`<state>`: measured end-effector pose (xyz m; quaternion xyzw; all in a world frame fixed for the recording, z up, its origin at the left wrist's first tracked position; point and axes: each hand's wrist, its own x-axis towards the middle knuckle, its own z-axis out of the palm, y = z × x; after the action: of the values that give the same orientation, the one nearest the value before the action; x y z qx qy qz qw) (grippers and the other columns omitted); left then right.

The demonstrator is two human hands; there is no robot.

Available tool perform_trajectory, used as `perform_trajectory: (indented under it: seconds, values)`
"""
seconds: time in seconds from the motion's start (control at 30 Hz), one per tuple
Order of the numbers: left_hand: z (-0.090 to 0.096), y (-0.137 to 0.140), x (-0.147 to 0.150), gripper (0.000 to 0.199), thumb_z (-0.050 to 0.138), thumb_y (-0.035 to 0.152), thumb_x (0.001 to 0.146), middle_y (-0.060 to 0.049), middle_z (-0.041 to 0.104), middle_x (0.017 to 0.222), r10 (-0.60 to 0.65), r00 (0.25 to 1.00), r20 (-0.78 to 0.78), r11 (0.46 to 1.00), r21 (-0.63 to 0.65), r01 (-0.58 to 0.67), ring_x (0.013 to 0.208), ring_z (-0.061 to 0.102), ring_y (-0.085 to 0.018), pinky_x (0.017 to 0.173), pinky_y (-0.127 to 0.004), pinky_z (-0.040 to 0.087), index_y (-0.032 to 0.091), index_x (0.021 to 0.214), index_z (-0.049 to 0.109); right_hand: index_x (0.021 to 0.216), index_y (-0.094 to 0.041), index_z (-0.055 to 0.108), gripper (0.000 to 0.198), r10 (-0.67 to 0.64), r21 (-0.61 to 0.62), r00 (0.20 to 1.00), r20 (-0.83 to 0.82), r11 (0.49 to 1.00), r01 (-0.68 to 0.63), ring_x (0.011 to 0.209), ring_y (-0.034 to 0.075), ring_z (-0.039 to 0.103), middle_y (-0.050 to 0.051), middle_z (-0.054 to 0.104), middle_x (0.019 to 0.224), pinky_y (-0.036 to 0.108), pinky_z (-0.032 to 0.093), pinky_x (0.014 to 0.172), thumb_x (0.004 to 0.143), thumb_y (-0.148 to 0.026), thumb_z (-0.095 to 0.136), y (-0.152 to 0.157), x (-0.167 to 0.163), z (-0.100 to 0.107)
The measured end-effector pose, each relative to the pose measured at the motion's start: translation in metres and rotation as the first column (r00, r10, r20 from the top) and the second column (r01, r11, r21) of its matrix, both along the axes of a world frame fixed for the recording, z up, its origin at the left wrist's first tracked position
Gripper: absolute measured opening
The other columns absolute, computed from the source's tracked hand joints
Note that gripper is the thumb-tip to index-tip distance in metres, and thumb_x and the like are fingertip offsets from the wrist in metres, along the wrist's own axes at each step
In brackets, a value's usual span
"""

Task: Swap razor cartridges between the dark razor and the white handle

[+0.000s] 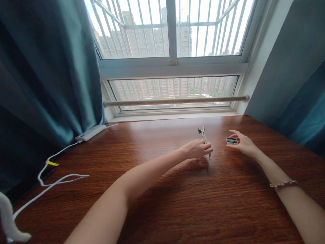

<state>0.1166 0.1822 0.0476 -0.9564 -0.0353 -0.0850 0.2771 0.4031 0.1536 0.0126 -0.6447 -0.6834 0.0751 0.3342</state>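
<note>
My left hand (pixel 197 149) is closed around a slim grey pen-like tool (pixel 203 135), which sticks out past my fingers toward the window. My right hand (pixel 242 142) holds a small flat card or packet with green and red stripes (pixel 231 140) between thumb and fingers, a short way to the right of the tool. Both hands hover just over the brown wooden table (pixel 177 189). A beaded bracelet (pixel 283 184) sits on my right wrist.
A white power bank or adapter (pixel 90 132) lies at the table's back left, with a white cable (pixel 58 178) trailing toward the left edge. Teal curtains (pixel 45 74) hang on both sides. A barred window and a rail (pixel 175 100) run behind the table.
</note>
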Motion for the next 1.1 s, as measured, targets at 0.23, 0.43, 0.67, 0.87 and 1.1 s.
perform_trajectory:
  seconds: [0.23, 0.43, 0.67, 0.87, 1.1]
  values:
    - [-0.002, -0.020, -0.147, 0.019, 0.033, 0.011, 0.086, -0.008, 0.052, 0.102, 0.149, 0.989, 0.007, 0.988, 0.028, -0.149, 0.072, 0.048, -0.012, 0.066, -0.026, 0.040, 0.014, 0.093, 0.050, 0.120, -0.018, 0.040, 0.068, 0.285, -0.008, 0.946, -0.155, 0.957, -0.289, 0.087, 0.021, 0.055, 0.008, 0.056, 0.101, 0.037, 0.046, 0.076, 0.061, -0.035, 0.069, -0.011, -0.132, -0.005]
    - [-0.011, -0.029, -0.195, 0.018, 0.035, 0.013, 0.086, -0.008, 0.053, 0.103, 0.247, 0.968, 0.030, 0.969, -0.012, -0.247, 0.071, 0.048, -0.012, 0.065, -0.027, 0.041, 0.014, 0.094, 0.051, 0.118, -0.016, 0.041, 0.069, 0.356, 0.035, 0.924, -0.139, 0.934, -0.354, 0.091, 0.021, 0.052, 0.008, 0.055, 0.101, 0.038, 0.042, 0.079, 0.057, -0.028, 0.071, 0.013, -0.228, -0.011]
    - [-0.014, -0.026, -0.201, 0.020, 0.031, 0.015, 0.088, -0.008, 0.053, 0.102, 0.287, 0.955, 0.071, 0.955, -0.097, -0.280, 0.075, 0.049, -0.013, 0.066, -0.026, 0.042, 0.013, 0.097, 0.049, 0.118, -0.016, 0.041, 0.068, 0.382, 0.019, 0.915, -0.131, 0.924, -0.383, 0.092, 0.022, 0.050, 0.006, 0.056, 0.099, 0.041, 0.037, 0.085, 0.058, -0.029, 0.070, 0.036, -0.254, -0.028]
    - [-0.018, -0.024, -0.202, 0.023, 0.029, 0.015, 0.088, -0.009, 0.055, 0.102, 0.285, 0.954, 0.095, 0.957, -0.095, -0.276, 0.077, 0.049, -0.014, 0.067, -0.026, 0.042, 0.013, 0.098, 0.050, 0.119, -0.019, 0.042, 0.066, 0.383, 0.045, 0.916, -0.122, 0.924, -0.380, 0.101, 0.025, 0.046, 0.007, 0.055, 0.109, 0.044, 0.035, 0.088, 0.061, -0.034, 0.070, 0.025, -0.252, -0.018]
    - [-0.018, -0.029, -0.202, 0.020, 0.034, 0.016, 0.087, -0.005, 0.054, 0.103, 0.269, 0.960, 0.076, 0.962, -0.065, -0.264, 0.072, 0.046, -0.015, 0.063, -0.028, 0.041, 0.015, 0.100, 0.049, 0.086, -0.018, 0.049, 0.029, 0.346, -0.131, 0.704, -0.621, 0.839, -0.528, 0.048, 0.011, 0.051, 0.004, 0.061, 0.072, 0.026, 0.042, 0.044, 0.079, -0.046, 0.050, -0.031, -0.290, 0.006]
